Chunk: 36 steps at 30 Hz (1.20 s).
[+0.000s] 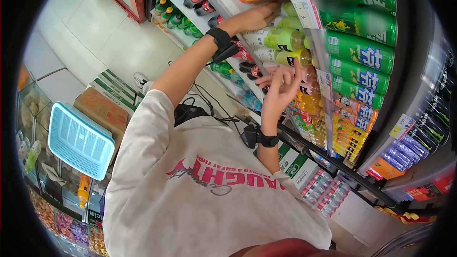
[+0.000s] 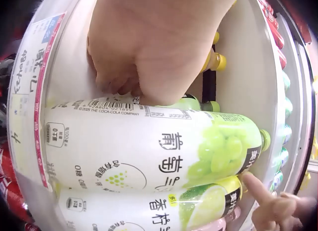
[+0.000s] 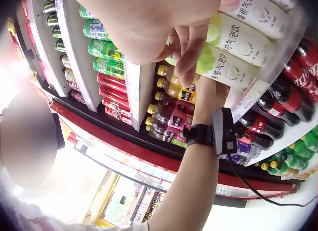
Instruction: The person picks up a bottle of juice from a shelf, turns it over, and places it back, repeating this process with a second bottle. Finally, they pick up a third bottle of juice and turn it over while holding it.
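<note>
Pale green grape drink bottles [image 1: 281,38] [image 2: 149,146] lie on their sides on a shelf, beside a yellow-green lemon one [image 1: 285,57] [image 2: 198,206]. My left hand [image 1: 254,18] [image 2: 154,37] reaches in along the grape bottles, its fingertips bent down against them and partly hidden; whether they grip one I cannot tell. My right hand [image 1: 283,83] [image 2: 276,206] is held near the cap ends, index finger extended at the lemon bottle's neck, other fingers loosely bent. In the right wrist view, my right hand [image 3: 149,27] hangs above the bottles, holding nothing.
Green cans [image 1: 359,50] stand in rows on the neighbouring shelf, with a price-tag strip [image 1: 304,2] along the edge. Cola bottles [image 3: 261,121] fill a lower shelf. Behind, a blue basket [image 1: 81,140] rests near cardboard boxes [image 1: 102,109]. Cables [image 1: 204,97] hang by the torso.
</note>
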### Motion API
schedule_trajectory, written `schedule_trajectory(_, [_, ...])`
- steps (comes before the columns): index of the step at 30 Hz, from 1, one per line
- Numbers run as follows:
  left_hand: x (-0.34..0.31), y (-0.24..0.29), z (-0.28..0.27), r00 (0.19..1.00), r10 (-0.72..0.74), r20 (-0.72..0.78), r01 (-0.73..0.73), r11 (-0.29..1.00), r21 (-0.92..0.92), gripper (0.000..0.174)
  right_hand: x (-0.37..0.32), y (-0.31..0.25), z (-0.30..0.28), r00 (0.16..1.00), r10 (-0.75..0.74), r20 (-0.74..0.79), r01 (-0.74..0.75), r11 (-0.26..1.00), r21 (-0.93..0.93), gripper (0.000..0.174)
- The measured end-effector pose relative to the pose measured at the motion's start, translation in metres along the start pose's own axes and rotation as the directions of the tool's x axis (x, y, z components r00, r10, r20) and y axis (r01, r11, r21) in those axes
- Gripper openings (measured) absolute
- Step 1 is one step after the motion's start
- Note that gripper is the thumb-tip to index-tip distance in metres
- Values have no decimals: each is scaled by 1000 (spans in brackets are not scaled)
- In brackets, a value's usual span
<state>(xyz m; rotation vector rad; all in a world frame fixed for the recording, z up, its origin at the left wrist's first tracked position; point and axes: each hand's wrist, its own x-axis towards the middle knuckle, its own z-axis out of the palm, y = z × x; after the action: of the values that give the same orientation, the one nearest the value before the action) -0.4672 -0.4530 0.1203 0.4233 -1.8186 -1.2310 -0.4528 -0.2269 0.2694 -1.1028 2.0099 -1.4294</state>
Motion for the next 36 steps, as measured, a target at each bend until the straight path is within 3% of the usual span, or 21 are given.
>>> schedule_trajectory(2, [7,2,-2,999,-25,34,29,994,-103,39,-14,5,-6,1000,5,-12,-5,1000,10,56])
schedule_trajectory(5, [14,10,-2,996,68,-66,-80,973,-215,44,-36,14,-17,999,33,7,-33,999,-24,51])
schedule_trajectory(11, [21,5,-1,1000,19,25,-10,943,-333,52,-71,41,-31,984,126,125,-126,992,-6,43])
schedule_trajectory(14, [25,5,2,999,28,-38,-38,958,-285,52,-81,52,-32,967,178,183,-177,984,-23,41])
schedule_trajectory(15, [27,2,5,997,58,-51,-70,954,-290,55,-83,55,-32,960,188,205,-184,982,-40,32])
schedule_trajectory(18, [31,-3,16,985,135,-104,-159,947,-279,62,-89,80,-39,889,263,376,-226,964,-141,23])
schedule_trajectory(21, [32,1,22,962,189,-198,-229,952,-202,59,-88,103,-38,803,399,442,-356,917,-179,19])
schedule_trajectory(24, [28,8,17,981,112,-161,-143,970,-197,59,-86,125,-38,772,443,457,-411,895,-174,20])
schedule_trajectory(27, [24,11,16,959,136,-248,-173,976,-134,61,-84,134,-39,765,450,461,-409,892,-192,20])
schedule_trajectory(33, [22,4,23,954,160,-253,-201,969,-145,51,-82,142,-41,758,448,475,-395,894,-213,21])
schedule_trajectory(36, [21,-5,23,991,83,-108,-116,928,-355,51,-81,145,-42,758,446,476,-386,895,-225,21])
